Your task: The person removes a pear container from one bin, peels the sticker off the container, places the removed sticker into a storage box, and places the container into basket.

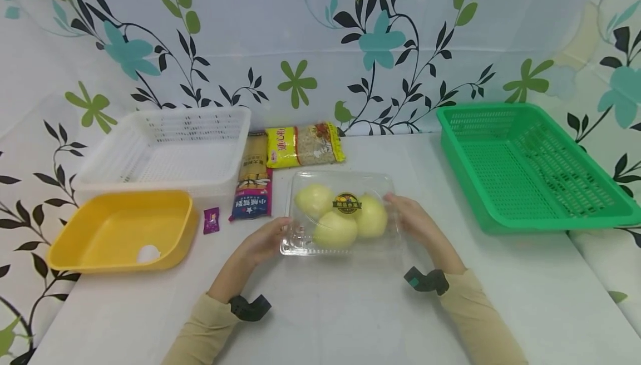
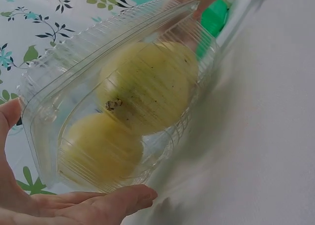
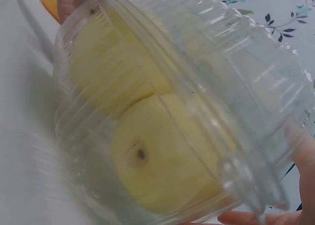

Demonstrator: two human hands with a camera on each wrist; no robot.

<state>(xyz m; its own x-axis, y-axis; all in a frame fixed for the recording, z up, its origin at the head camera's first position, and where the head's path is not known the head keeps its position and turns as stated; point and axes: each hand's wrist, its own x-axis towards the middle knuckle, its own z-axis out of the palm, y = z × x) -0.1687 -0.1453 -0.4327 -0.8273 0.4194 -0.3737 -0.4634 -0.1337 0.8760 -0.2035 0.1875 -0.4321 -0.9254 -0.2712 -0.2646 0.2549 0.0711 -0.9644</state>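
Note:
A clear plastic clamshell box (image 1: 300, 247) with a black and gold sticker is held between both hands in the middle of the table. Inside it lie three pale yellow round fruits (image 1: 335, 230), two of them plain in the left wrist view, with speckled skin. My left hand (image 1: 265, 240) grips the box's left side, the thumb at the rim and the other fingers underneath. At the opposite side my right hand (image 1: 413, 217) holds the box by its edge. In the right wrist view, its fingers (image 3: 307, 161) show at the lower right, partly behind the plastic.
Behind the box lie a yellow food packet (image 1: 282, 148) and a brown and purple packet (image 1: 252, 201). A white basket (image 1: 165, 184), a yellow basin (image 1: 120, 198) holding a small white object (image 1: 148, 253), and a small purple packet (image 1: 211, 220) are left. A green basket (image 1: 476, 187) stands right.

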